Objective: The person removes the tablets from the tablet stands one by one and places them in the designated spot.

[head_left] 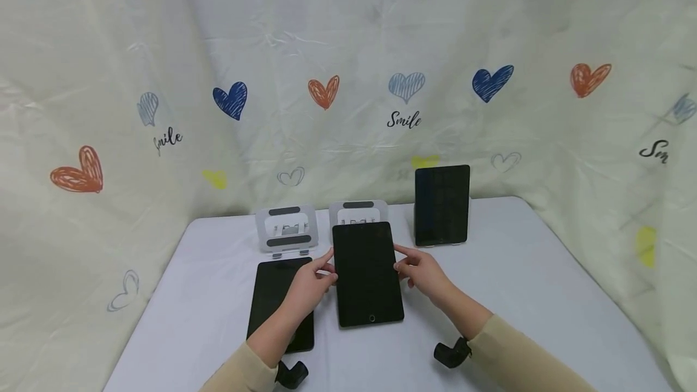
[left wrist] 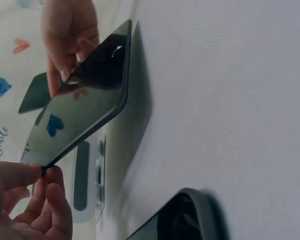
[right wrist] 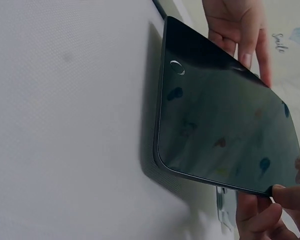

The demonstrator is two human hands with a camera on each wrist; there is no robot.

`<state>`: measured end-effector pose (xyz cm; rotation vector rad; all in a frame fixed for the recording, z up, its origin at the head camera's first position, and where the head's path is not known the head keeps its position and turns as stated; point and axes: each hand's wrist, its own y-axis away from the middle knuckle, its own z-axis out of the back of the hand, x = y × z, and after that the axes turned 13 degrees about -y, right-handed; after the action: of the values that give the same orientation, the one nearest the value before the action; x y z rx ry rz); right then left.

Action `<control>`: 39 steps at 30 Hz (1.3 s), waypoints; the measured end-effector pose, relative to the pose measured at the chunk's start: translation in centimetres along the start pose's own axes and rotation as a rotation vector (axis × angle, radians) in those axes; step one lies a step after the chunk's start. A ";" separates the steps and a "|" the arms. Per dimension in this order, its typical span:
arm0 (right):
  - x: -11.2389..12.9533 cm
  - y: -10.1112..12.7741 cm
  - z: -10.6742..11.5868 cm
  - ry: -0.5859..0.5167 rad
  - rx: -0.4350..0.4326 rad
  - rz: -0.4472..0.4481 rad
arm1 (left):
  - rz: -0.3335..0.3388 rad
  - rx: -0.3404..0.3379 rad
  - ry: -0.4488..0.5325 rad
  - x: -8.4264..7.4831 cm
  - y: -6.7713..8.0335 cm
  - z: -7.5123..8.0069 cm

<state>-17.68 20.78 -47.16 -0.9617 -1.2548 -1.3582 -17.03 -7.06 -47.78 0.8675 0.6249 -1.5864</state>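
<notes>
A dark tablet (head_left: 367, 274) in the middle of the white table (head_left: 544, 295) is held by both hands at its side edges. My left hand (head_left: 318, 274) pinches the left edge between thumb and fingers; my right hand (head_left: 411, 266) pinches the right edge. In the left wrist view the tablet (left wrist: 80, 107) is tilted, far end raised and home-button end low, with my left fingertips (left wrist: 47, 175) on its edge. In the right wrist view my right fingertips (right wrist: 285, 192) grip the tablet (right wrist: 220, 130) at its corner.
A second dark tablet (head_left: 280, 304) lies flat under my left forearm. A third tablet (head_left: 441, 204) stands propped at the back right. Two grey stands (head_left: 287, 228) (head_left: 358, 210) sit behind the held tablet. A heart-print cloth (head_left: 348, 77) hangs around the table.
</notes>
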 end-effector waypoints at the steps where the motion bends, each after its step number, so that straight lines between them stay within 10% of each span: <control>1: -0.1 0.1 0.0 -0.003 -0.002 -0.005 | -0.002 0.005 0.001 0.1 0.0 0.0; 39: -1.5 -0.3 -0.2 0.004 0.110 -0.128 | 0.158 0.321 -0.180 0.9 0.2 -0.6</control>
<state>-17.70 20.78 -48.67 -0.8133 -1.3927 -1.3732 -16.81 -7.15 -48.88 0.9695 0.1705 -1.6218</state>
